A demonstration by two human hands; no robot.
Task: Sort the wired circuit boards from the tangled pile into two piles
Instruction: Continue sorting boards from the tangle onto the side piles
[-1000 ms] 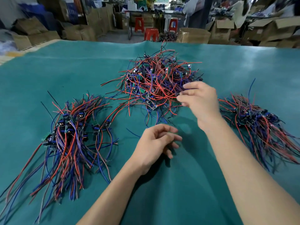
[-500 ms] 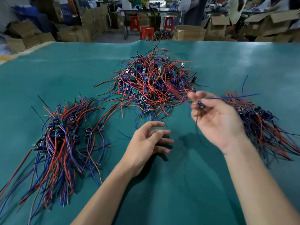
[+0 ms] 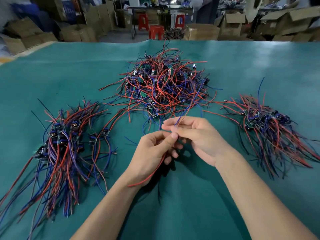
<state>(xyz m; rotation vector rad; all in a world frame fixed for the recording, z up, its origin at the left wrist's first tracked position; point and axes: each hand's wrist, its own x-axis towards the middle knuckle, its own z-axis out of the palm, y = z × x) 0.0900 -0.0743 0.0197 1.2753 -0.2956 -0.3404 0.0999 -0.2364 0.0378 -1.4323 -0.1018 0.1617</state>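
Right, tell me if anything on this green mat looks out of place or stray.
One loose blue wire lies alone on the green mat, between the left pile and the left hand, outside every pile. Otherwise nothing stands out: both hands, the right hand included, hold one board's wires in front of the tangled pile.

A small electronics workshop or factory floor. A wide worktable under teal cloth (image 3: 242,70) fills most of the frame. Beyond its far edge, along the top, stand stacked cardboard boxes (image 3: 201,32), many open, red plastic stools (image 3: 156,32) at top centre, and another table (image 3: 161,7) cluttered with goods behind them.
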